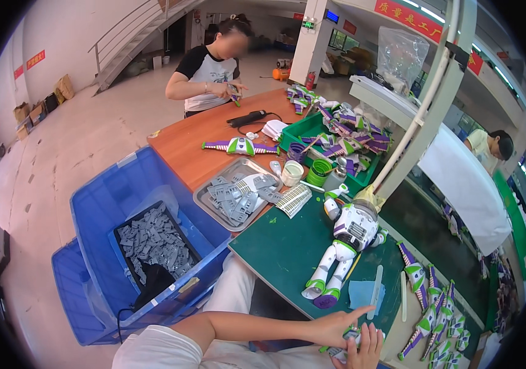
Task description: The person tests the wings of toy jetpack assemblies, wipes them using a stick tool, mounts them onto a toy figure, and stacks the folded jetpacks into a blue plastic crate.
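At the bottom right of the head view, my left hand [333,327] grips a small white and green toy part [351,334], its index finger stretched out. My right hand [366,349] lies against the same part from the near side, thumb and fingers around it; much of the part is hidden. Just beyond my hands are a blue cloth [361,295] and a pale flat stick [376,286]. A second stick [404,296] lies to the right. Farther up the green mat [275,246], a white, green and purple toy figure [352,230] lies on its back.
Several winged toy parts [429,313] lie at right; more fill a green crate [293,132]. Grey pieces sit in a metal tray [201,200] and a blue bin [100,227]. Paint pots [319,173] stand nearby. A co-worker [207,80] handles a part across the table.
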`<state>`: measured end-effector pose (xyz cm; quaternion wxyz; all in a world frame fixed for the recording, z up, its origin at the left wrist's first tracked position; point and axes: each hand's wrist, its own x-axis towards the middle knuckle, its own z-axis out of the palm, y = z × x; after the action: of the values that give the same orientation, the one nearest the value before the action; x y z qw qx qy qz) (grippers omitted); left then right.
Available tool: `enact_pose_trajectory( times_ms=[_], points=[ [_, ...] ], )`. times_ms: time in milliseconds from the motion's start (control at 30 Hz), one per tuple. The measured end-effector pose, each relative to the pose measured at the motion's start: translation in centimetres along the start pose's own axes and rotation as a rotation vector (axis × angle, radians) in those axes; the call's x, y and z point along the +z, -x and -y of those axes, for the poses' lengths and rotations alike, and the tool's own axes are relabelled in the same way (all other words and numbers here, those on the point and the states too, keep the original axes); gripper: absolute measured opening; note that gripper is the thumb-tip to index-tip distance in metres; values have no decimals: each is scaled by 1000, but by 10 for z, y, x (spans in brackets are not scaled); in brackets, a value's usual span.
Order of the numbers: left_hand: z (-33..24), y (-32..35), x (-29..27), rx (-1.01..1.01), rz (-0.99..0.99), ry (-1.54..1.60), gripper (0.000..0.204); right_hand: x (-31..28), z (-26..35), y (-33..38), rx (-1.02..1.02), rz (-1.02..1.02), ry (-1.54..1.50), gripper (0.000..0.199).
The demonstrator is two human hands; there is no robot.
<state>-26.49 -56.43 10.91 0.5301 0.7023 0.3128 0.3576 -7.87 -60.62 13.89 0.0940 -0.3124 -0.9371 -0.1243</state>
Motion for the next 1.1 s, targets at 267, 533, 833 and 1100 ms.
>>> enact_pose_trajectory(
  times_ms=[267,533,833,1100],
  points=[
    [14,-11,56,-18,331,273,80,1,31,60,413,-265,-69,77],
    [70,52,58,-171,475,-226,13,73,46,288,1867,-783,-194,100],
    [77,131,45,-685,846,-395,14,152,46,526,2603,-670,-216,114],
    [93,131,36,-819,1023,-175,22,205,-61,551,2815,-116,-328,112]
  ],
)
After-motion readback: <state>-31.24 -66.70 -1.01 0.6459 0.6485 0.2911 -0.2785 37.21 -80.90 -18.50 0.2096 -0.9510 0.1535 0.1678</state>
